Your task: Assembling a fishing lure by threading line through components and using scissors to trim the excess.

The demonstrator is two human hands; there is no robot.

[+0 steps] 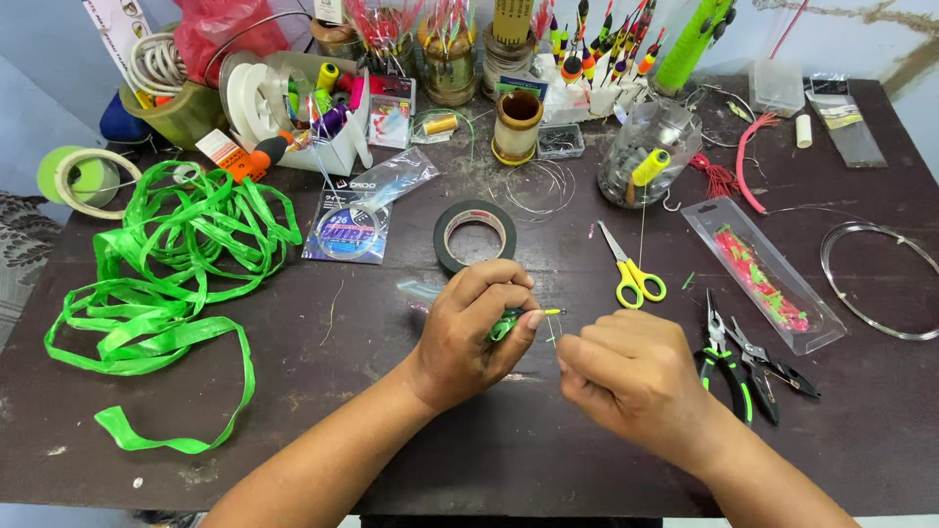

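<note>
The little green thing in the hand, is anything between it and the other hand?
Nothing visible. The left hand pinches the little green thing; the right hand sits just beside it over bare table.

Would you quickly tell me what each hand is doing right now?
Left hand: closed, holding a small green lure.
Right hand: fingers pinched together; what they hold cannot be told.

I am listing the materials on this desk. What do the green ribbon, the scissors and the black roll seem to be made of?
Green ribbon: probably thin plastic strip; it is glossy and creases flat.
Scissors: bright metal blades with smooth yellow handles, likely plastic.
Black roll: looks like matte black adhesive tape wound on a pale core, perhaps cardboard.
</note>
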